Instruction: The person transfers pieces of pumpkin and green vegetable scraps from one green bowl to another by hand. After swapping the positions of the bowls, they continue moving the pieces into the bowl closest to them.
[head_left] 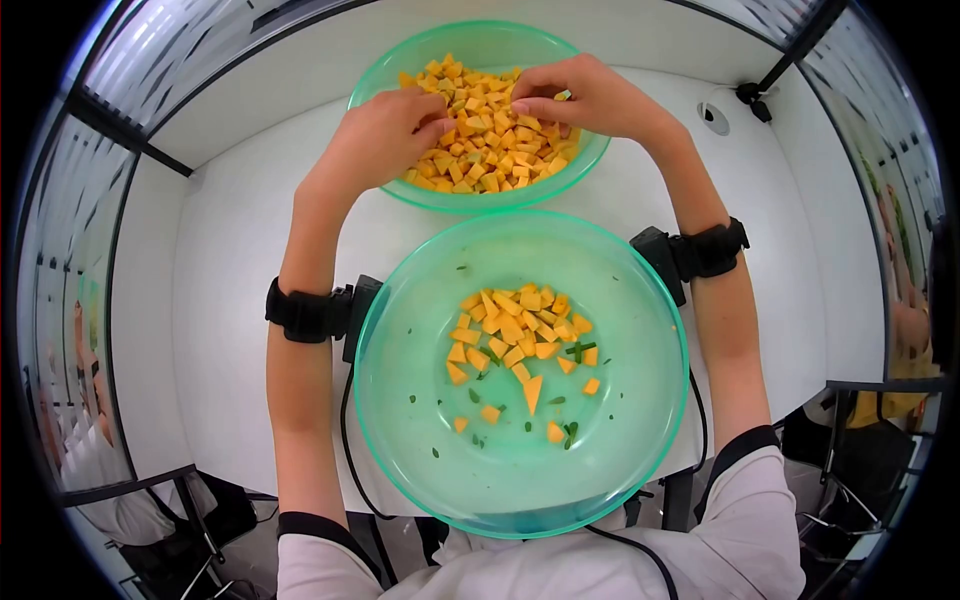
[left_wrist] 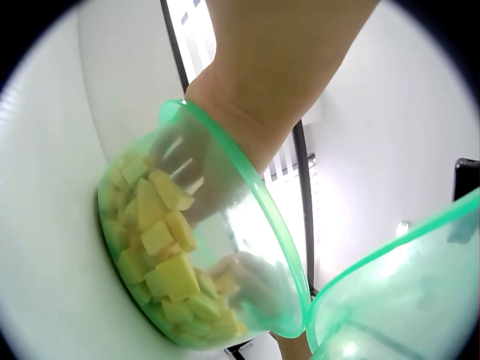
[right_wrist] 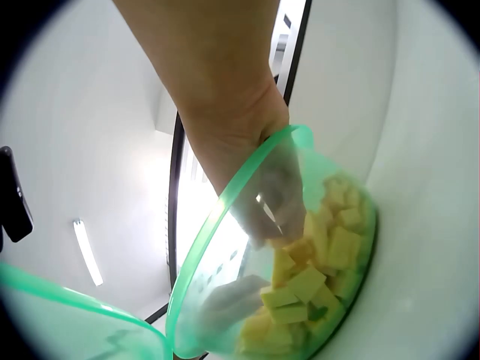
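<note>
A far green translucent bowl point(head_left: 470, 27) holds a heap of orange cubes point(head_left: 490, 150). Both hands are inside it. My left hand point(head_left: 385, 135) reaches in from the left, with curled fingers closed on cubes near the middle. From the right, my right hand point(head_left: 580, 95) curls its fingertips over cubes at the top of the heap. A near green bowl point(head_left: 620, 420) holds fewer orange cubes point(head_left: 515, 330) and green herb bits. Through the far bowl's wall point(left_wrist: 255, 187) the left hand point(left_wrist: 202, 172) touches the cubes point(left_wrist: 169, 247). The right hand point(right_wrist: 277, 195) presses into cubes point(right_wrist: 315, 277).
Both bowls stand on a white table point(head_left: 230, 300), the near one at its front edge. A round cable port point(head_left: 713, 118) and a black stand foot point(head_left: 752, 98) sit at the back right. Glass partitions surround the table. Black cables hang below the wrist bands.
</note>
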